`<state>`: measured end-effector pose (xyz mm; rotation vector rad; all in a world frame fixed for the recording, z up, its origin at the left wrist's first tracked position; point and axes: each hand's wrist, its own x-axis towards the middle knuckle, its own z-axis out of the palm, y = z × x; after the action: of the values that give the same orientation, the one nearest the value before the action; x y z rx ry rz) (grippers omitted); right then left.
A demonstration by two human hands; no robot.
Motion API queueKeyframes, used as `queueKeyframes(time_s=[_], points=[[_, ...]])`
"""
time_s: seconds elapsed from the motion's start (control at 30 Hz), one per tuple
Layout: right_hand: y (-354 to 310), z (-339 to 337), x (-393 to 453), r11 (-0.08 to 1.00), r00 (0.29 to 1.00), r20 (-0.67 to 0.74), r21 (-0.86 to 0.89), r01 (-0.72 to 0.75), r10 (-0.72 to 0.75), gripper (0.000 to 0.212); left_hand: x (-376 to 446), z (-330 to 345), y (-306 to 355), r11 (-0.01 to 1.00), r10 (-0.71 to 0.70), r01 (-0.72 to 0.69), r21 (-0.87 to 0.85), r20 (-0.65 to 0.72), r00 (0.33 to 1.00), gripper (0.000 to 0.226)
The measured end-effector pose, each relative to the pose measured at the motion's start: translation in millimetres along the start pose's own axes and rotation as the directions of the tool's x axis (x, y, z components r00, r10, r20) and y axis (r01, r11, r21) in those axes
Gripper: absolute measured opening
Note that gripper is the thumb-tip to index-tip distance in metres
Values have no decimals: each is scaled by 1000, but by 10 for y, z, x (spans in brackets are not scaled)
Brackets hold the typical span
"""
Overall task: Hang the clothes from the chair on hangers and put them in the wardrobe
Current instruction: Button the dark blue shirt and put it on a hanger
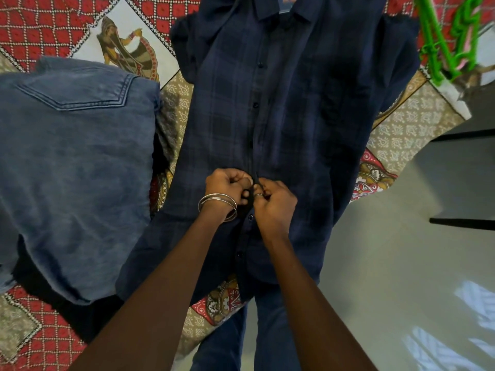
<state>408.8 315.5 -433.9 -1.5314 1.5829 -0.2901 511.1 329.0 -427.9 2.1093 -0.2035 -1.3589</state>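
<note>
A dark navy checked shirt lies flat on a patterned bedspread, collar at the top of the view, front placket running down the middle with several buttons. My left hand, with bangles on the wrist, pinches the left edge of the placket. My right hand, wearing a ring, pinches the right edge just beside it. Both sets of fingers meet over one button spot on the lower half of the shirt. The buttons above are closed; two buttons show below my hands.
A blue denim garment lies folded on the left of the bed. Green plastic hangers lie at the top right. The red and beige bedspread ends at the right, with grey floor beyond it.
</note>
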Motion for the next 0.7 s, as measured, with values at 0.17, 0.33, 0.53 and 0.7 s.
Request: queueKeyframes(time_s=[0.17, 0.33, 0.53, 0.7], points=[[39, -62, 36, 1000, 999, 34, 8, -17, 17, 20, 13, 18, 10, 997, -42, 44, -59, 25, 999, 16], [43, -141, 68, 998, 993, 114, 63, -8, 1, 19, 45, -3, 26, 999, -44, 45, -14, 26, 999, 16], [47, -205, 212, 944, 955, 268, 260, -201, 129, 17, 50, -32, 71, 999, -9, 9, -34, 3, 1000, 14], [6, -212, 285, 946, 941, 310, 243, -215, 134, 10, 43, -45, 80, 999, -10, 10, -39, 3, 1000, 14]])
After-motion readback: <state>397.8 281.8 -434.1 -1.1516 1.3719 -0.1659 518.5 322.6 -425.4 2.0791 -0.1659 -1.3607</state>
